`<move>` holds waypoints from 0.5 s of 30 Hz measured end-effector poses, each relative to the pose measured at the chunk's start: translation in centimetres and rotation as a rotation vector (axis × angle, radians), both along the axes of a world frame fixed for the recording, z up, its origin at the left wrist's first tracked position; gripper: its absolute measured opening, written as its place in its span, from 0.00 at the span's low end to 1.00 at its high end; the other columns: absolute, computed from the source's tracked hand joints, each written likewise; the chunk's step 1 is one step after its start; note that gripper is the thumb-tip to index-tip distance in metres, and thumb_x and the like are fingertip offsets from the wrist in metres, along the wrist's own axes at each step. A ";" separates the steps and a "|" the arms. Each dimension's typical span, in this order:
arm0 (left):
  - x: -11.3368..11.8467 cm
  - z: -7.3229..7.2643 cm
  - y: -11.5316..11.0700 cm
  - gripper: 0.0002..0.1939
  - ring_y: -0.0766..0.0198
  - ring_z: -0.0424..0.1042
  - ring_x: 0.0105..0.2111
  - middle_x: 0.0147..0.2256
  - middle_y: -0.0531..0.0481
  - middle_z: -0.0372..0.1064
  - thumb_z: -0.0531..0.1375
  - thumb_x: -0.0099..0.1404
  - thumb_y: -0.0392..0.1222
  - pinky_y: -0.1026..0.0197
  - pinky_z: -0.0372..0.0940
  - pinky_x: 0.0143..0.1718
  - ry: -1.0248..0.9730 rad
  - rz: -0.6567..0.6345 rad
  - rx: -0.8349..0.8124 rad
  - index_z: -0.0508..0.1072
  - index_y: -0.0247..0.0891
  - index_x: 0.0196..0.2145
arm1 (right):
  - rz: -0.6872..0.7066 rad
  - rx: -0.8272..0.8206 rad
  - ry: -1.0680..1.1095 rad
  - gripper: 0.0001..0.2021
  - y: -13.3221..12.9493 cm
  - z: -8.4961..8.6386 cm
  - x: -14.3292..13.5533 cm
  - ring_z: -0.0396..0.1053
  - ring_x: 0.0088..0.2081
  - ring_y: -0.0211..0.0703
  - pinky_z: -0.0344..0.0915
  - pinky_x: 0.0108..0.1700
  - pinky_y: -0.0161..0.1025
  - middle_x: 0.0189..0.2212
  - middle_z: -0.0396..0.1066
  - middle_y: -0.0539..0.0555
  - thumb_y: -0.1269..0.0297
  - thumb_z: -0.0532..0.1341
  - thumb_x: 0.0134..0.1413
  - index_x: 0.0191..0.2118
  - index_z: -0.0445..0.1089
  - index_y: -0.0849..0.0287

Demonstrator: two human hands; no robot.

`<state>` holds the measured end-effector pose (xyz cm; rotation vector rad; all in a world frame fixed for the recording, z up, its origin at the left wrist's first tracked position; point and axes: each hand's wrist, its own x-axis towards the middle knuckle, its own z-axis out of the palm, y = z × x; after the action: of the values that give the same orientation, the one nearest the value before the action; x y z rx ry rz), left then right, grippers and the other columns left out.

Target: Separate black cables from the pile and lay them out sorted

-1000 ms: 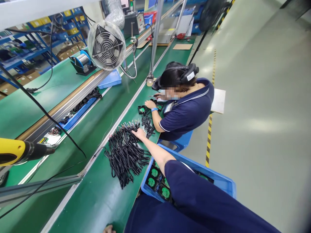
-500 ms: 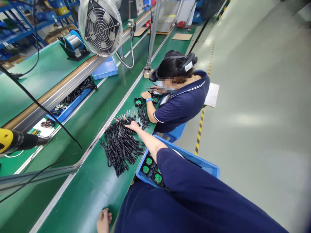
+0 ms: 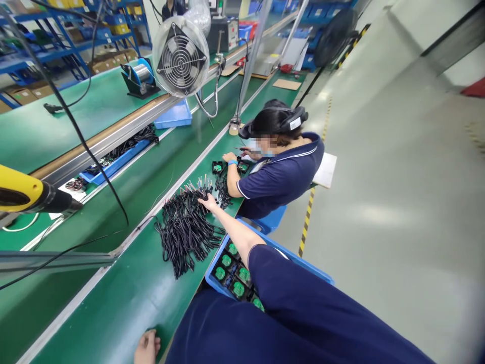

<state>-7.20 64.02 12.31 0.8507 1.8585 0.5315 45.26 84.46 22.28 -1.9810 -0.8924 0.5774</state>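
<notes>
A dense row of black cables (image 3: pixel 185 227) lies on the green bench (image 3: pixel 125 298), their coloured wire ends pointing toward the far side. My right hand (image 3: pixel 208 202) reaches across to the right end of this bundle and touches it; its fingers are partly hidden among the dark cable ends, so what they grip is unclear. Near the bottom edge, my left hand (image 3: pixel 148 345) rests on the bench with its fingers curled, away from the cables. Beneath my right arm is a blue bin (image 3: pixel 212 279) holding several black housings with green round parts (image 3: pixel 238 289).
A co-worker (image 3: pixel 280 167) sits beyond the cables, hands near black-and-green parts. A fan (image 3: pixel 182 59) hangs over the bench. At left are a yellow tool (image 3: pixel 22 189), a solder spool (image 3: pixel 142 76) and a blue cable tray (image 3: pixel 117 161). A metal post foot (image 3: pixel 113 255) stands at the bench strip.
The view has shifted and tilted up, showing more of the shelves and of the bin's contents. My right hand stays at the cable ends, and my left hand stays curled on the bench.
</notes>
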 end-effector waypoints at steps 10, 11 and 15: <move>0.1 1.5 -0.5 0.14 0.51 0.75 0.25 0.19 0.52 0.70 0.59 0.45 0.56 0.55 0.69 0.28 0.027 -0.048 0.010 0.72 0.42 0.21 | -0.036 0.106 0.072 0.20 -1.8 2.1 -1.0 0.69 0.51 0.47 0.65 0.56 0.46 0.49 0.72 0.58 0.67 0.62 0.55 0.54 0.63 0.60; 0.1 1.8 -0.6 0.15 0.51 0.75 0.25 0.19 0.52 0.70 0.60 0.46 0.57 0.55 0.69 0.28 0.029 -0.055 0.009 0.72 0.41 0.21 | -0.045 0.116 0.095 0.20 -2.1 2.4 -1.2 0.69 0.51 0.47 0.65 0.55 0.45 0.49 0.72 0.57 0.68 0.62 0.55 0.54 0.63 0.59; -0.4 1.9 -0.9 0.21 0.51 0.75 0.26 0.21 0.50 0.72 0.60 0.44 0.62 0.54 0.70 0.29 0.011 -0.127 0.037 0.72 0.40 0.23 | -0.059 0.156 0.248 0.15 -2.7 4.4 -2.0 0.71 0.44 0.42 0.69 0.48 0.42 0.45 0.72 0.55 0.67 0.61 0.60 0.51 0.64 0.61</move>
<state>-7.63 63.10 14.16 0.9917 1.7956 0.4837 43.25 81.73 26.70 -1.7452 -0.7023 0.6817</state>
